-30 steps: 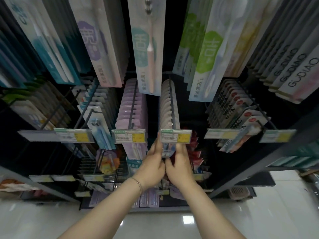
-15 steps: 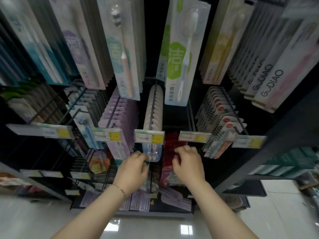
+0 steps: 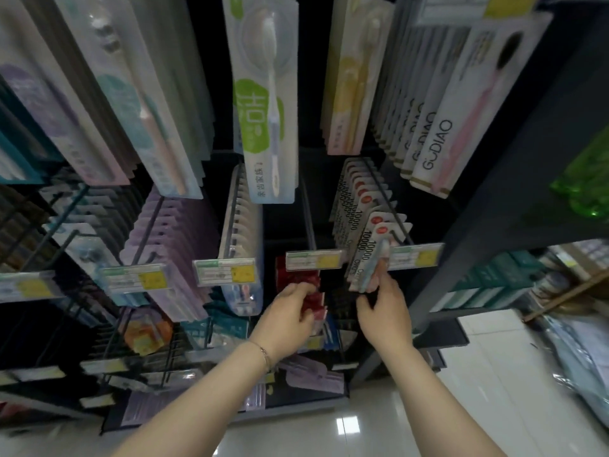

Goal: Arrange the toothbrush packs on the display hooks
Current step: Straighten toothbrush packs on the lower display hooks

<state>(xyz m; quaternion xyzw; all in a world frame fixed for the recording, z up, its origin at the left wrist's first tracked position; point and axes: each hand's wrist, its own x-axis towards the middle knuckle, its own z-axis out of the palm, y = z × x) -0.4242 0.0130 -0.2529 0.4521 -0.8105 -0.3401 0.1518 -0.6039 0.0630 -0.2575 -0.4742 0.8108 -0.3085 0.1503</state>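
Left hand (image 3: 286, 319), bracelet (image 3: 265, 355) at the wrist, reaches into the lower row; its fingers (image 3: 298, 288) curl on the red packs (image 3: 298, 278) hanging below a price tag (image 3: 314, 260). Right hand (image 3: 384, 311) is just beside it and apart, pinching the lower end of the front of the white packs (image 3: 364, 249) marked 10000, which tilt on their hook. A green-labelled pack (image 3: 263, 110) hangs above, between the hands. Frame blurred. Glossy floor (image 3: 362, 423) below.

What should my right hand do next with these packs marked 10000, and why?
Probably swing the front 10000 pack straight and push it back along its hook. It hangs skewed, out of line with the row behind it, and the right hand seems to pinch its lower end, so a small turn should do.
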